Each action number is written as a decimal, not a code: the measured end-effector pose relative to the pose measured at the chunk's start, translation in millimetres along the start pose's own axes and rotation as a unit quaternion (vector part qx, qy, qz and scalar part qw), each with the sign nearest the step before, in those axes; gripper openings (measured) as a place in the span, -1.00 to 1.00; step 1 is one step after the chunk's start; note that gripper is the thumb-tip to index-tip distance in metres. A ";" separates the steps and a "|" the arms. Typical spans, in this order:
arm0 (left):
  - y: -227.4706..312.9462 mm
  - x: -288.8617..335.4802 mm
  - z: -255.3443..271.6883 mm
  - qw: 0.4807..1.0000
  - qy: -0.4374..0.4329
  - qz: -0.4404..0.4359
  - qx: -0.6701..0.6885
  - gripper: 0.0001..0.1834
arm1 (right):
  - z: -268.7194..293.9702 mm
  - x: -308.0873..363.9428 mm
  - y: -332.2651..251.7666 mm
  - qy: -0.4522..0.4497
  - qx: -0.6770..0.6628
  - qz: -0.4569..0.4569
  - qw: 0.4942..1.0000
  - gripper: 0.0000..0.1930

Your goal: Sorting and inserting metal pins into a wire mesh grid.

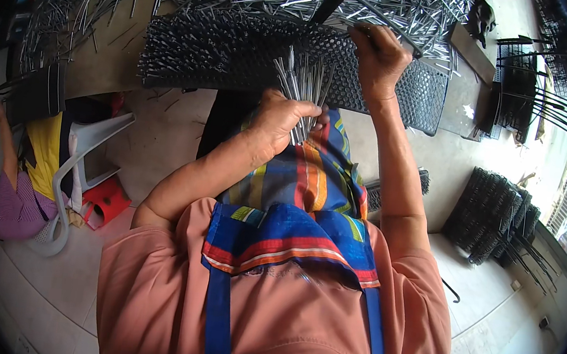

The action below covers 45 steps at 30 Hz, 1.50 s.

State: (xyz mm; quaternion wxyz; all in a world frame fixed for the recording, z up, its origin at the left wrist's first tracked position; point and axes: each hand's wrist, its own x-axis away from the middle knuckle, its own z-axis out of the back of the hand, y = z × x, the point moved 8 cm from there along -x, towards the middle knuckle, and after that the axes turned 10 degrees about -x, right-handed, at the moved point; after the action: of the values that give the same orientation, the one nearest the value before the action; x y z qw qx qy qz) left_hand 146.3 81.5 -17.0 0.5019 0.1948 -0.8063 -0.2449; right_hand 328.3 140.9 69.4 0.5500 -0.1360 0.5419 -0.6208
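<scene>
My left hand (277, 120) is closed around a bundle of thin grey metal rods (300, 82), held in front of my apron at the near edge of a long black perforated rack (414, 87). Many rods stand packed in the holes at the rack's left, while holes show bare at its right. Over the right half of the rack, my right hand (380, 61) is raised with its fingers curled together near the far edge. What those fingers pinch, if anything, is too small to make out.
Loose rods (412, 7) lie heaped across the table behind the rack. A dark metal bar frame (330, 6) crosses above it. Black racks (490, 216) are stacked on the floor at right. At left another person (22, 201) sits on a chair beside a red container (106, 203).
</scene>
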 end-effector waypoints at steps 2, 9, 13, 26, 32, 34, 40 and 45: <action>0.5 0.6 -0.4 1.000 -0.005 -0.002 0.003 -0.97 | 0.0 2.0 5.5 -0.003 -0.007 -0.014 1.000 -0.88; 0.2 3.0 1.3 1.000 0.007 0.000 0.001 -0.98 | -7.4 7.2 10.5 -0.021 0.039 -0.029 0.999 -0.85; 1.4 3.7 2.4 1.000 0.015 0.001 0.015 -0.95 | -2.5 5.9 5.3 0.003 0.067 -0.006 0.998 -0.86; 2.1 3.2 0.4 0.998 -0.013 0.051 0.018 -0.83 | 1.5 24.3 15.4 -0.032 0.168 -0.026 0.985 -0.76; 0.9 1.0 -9.0 0.999 -0.051 -0.003 0.006 -0.69 | -17.4 93.7 20.0 -0.190 -0.236 -0.433 0.849 -0.81; 1.8 4.9 -13.1 0.998 -0.061 -0.024 0.000 -0.63 | -19.2 99.1 20.0 -0.157 -0.312 -0.464 0.814 -0.79; -7.4 -1.5 22.0 0.997 0.036 -0.054 -0.044 -0.78 | 10.4 64.5 22.1 0.024 -0.320 -0.339 0.885 -0.92; -1.3 10.3 15.6 0.998 0.041 -0.013 -0.043 -0.86 | 6.3 28.3 13.8 0.073 -0.216 -0.098 0.969 -0.91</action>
State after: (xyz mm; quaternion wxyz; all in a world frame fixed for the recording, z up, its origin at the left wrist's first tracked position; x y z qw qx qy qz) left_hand 128.0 77.8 -16.3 0.5393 0.1930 -0.7712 -0.2776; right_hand 330.3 116.8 48.4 0.4027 -0.2583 0.6858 -0.5484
